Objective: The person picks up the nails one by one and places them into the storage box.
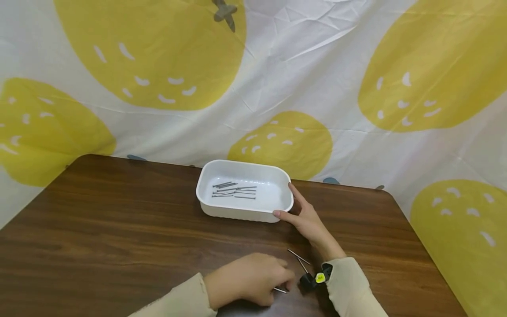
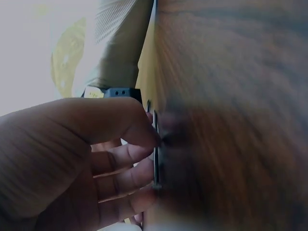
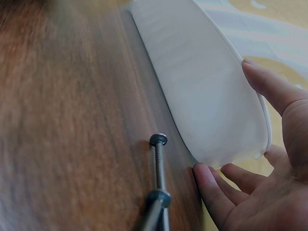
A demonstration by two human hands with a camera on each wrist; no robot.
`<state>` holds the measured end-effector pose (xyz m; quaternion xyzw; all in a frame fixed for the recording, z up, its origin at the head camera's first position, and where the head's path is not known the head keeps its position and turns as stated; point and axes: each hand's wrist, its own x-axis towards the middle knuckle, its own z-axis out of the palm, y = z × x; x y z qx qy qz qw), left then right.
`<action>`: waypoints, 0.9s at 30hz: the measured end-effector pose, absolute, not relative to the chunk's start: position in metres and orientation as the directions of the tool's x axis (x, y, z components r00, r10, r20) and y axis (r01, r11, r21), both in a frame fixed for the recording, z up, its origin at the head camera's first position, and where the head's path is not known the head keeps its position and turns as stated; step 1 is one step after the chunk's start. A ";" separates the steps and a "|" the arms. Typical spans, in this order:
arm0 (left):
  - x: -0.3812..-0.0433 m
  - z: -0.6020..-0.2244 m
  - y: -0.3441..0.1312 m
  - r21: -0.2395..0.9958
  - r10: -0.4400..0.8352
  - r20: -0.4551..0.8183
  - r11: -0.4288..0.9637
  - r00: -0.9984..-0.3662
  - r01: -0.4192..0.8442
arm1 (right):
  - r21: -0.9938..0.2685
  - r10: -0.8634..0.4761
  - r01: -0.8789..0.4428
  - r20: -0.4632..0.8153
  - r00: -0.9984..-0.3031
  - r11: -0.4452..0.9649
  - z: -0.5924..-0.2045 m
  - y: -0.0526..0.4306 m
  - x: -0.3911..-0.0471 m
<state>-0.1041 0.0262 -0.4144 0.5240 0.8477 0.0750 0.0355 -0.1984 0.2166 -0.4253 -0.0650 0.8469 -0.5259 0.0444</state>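
Observation:
My left hand (image 1: 253, 278) is low over the table, thumb and fingers pinching a nail (image 2: 156, 166). The silvery end of that nail (image 1: 280, 290) pokes out below the fingers in the head view. My right hand (image 1: 305, 218) grips the right end of a white rectangular tray (image 1: 241, 215), thumb on the near rim and fingers around the end. Several grey nails (image 1: 233, 190) lie inside the tray, toward its left half. Two loose nails (image 3: 160, 166) rest on the table beneath my right wrist.
The dark wooden table (image 1: 119, 229) has rounded far corners. A white cloth with yellow fruit prints (image 1: 277, 136) hangs right behind it. A black wrist camera (image 1: 309, 281) with a yellow sticker sits at my right cuff.

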 end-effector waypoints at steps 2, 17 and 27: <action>-0.102 -0.414 0.029 0.153 0.894 0.014 0.440 -0.448 0.885 | -0.899 -0.159 -0.063 -0.007 -0.987 0.434 -0.425 0.217 -0.198; -0.095 -0.415 0.029 0.115 0.883 0.033 0.461 -0.468 0.880 | -0.905 -0.158 -0.064 -0.004 -0.987 0.421 -0.426 0.215 -0.199; -0.103 -0.414 0.025 0.137 0.905 0.073 0.408 -0.420 0.903 | -0.903 -0.162 -0.063 -0.007 -0.987 0.425 -0.425 0.216 -0.198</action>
